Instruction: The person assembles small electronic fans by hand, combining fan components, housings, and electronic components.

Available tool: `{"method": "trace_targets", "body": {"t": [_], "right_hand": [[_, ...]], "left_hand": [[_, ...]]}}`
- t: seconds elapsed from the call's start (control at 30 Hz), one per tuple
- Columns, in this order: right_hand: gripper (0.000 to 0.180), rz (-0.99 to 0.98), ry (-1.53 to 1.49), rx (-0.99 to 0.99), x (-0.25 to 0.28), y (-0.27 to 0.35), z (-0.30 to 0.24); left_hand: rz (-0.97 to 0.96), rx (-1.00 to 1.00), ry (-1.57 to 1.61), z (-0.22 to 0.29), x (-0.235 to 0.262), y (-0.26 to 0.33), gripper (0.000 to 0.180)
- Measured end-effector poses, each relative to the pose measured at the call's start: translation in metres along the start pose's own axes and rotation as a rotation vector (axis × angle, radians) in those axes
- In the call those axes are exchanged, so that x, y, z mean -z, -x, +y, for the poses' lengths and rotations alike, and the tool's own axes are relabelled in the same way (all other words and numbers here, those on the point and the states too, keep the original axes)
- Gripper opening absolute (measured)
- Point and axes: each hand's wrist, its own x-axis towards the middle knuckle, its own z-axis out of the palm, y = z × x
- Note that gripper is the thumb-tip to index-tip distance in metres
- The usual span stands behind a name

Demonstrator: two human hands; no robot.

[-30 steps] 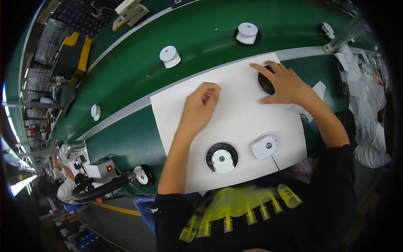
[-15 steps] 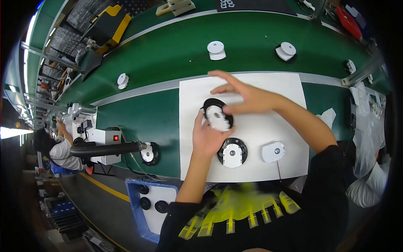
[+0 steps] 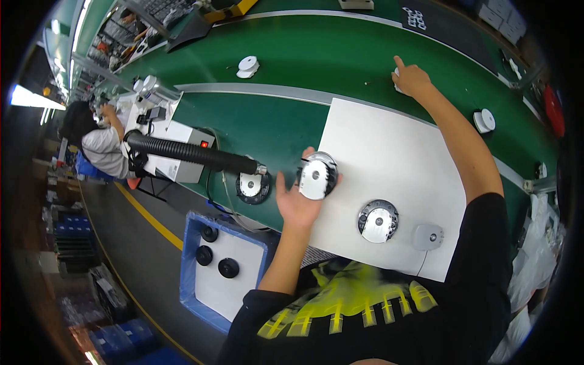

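Note:
My left hand (image 3: 298, 207) is palm up at the left edge of a white sheet (image 3: 359, 140). It holds a round device (image 3: 317, 176) with a black rim and a white, flat-sided face. My right hand (image 3: 415, 82) reaches far across the green surface. Its fingers are around a small white housing (image 3: 398, 78), mostly hidden by the hand. A similar black-and-white round device (image 3: 378, 222) lies on the sheet, and right of it is a white rounded housing (image 3: 427, 237) with a thin wire. Another round device (image 3: 253, 187) sits under the nozzle end of a black hose.
The black corrugated hose (image 3: 191, 151) runs from a white box machine (image 3: 188, 143) on the left. More white housings (image 3: 247, 67) stand on the green strip (image 3: 316, 55). A blue-lined bin (image 3: 188, 261) with black round parts is below left. A co-worker (image 3: 103, 146) sits far left.
My right hand has left the held device and moved out to a white housing on the green strip. My left hand keeps the device, now nearer the sheet's left edge. The view has shifted.

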Motion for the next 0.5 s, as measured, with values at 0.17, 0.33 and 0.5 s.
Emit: {"method": "trace_targets", "body": {"t": [0.17, 0.33, 0.5], "right_hand": [[0.049, -0.025, -1.187, 0.312, 0.031, 0.078, -0.023], [0.044, -0.06, -1.832, 0.42, 0.046, 0.179, -0.064], [0.048, -0.407, -2.041, 0.236, 0.052, 0.23, -0.099]], "left_hand": [[-0.162, -0.317, -0.047, 0.046, 0.003, -0.001, 0.06], [-0.212, -0.27, -0.078, 0.048, -0.018, 0.013, 0.063], [-0.171, -0.244, -0.011, 0.046, -0.033, 0.021, 0.067]]}}
